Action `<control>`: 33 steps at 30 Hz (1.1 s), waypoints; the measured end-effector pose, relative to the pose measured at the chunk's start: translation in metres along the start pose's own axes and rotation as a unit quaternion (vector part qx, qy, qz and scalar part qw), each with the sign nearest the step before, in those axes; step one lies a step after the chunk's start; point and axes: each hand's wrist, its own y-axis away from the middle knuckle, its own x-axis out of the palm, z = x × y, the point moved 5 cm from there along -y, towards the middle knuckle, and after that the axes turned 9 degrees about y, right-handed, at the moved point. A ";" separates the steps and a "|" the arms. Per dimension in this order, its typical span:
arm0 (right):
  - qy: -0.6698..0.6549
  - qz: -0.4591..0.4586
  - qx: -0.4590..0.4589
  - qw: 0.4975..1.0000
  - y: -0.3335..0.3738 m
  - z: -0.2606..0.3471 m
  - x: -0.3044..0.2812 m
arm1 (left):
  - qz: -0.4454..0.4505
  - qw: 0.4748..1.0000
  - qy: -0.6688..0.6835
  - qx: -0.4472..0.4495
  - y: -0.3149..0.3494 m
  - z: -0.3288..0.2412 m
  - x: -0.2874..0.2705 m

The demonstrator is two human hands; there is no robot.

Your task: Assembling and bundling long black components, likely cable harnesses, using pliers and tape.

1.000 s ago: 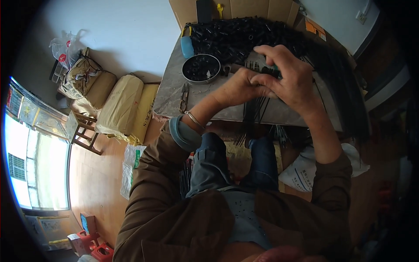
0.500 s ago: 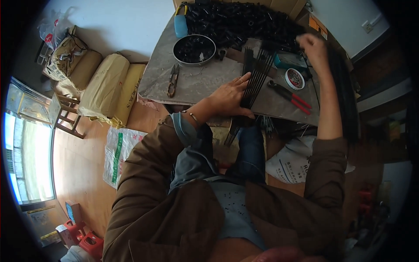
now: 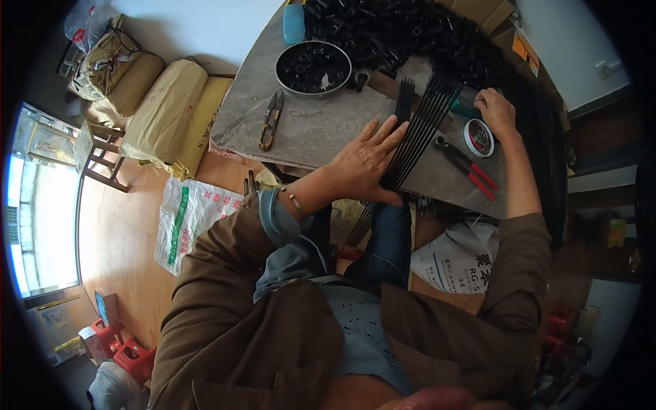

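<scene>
A row of thin black rods [image 3: 422,130] lies across the table's front edge, the near ends reaching down over my lap. My left hand [image 3: 369,152] rests flat on them, fingers spread and thumb stretched out near the edge. At the right, my right hand [image 3: 497,113] is closed, its fingertips bent together beside a teal box [image 3: 467,102]; whatever they pinch is hidden. Just below it stands a small round white dish [image 3: 478,138] with small bits in it. Red-handled pliers [image 3: 468,169] lie between the rods and the dish.
A big heap of black tubular parts [image 3: 410,34] covers the table's far side. A metal bowl [image 3: 313,68] holds more of them. Snips [image 3: 270,121] lie at the left of the table [image 3: 236,130]. Wrapped bales [image 3: 166,113] stand left, a white sack [image 3: 454,258] below the table.
My right hand has come down from above the heap's right end to beside the teal box. My left hand stays on the rods, its fingers spread wider. The view has shifted slightly.
</scene>
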 end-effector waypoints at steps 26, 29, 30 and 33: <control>-0.200 -0.152 -0.031 0.968 -0.017 0.117 -0.043 | 0.018 1.000 0.024 0.006 -0.002 -0.001 -0.001; -0.173 -0.103 -0.034 0.979 -0.012 0.115 -0.033 | -0.013 1.000 0.026 0.008 -0.001 0.001 -0.003; -0.174 -0.084 -0.045 0.980 -0.006 0.116 -0.030 | -0.016 0.999 0.034 0.008 -0.001 0.001 -0.003; -0.182 -0.044 -0.051 0.981 0.008 0.115 -0.023 | -0.009 0.999 0.051 0.006 -0.002 0.005 0.000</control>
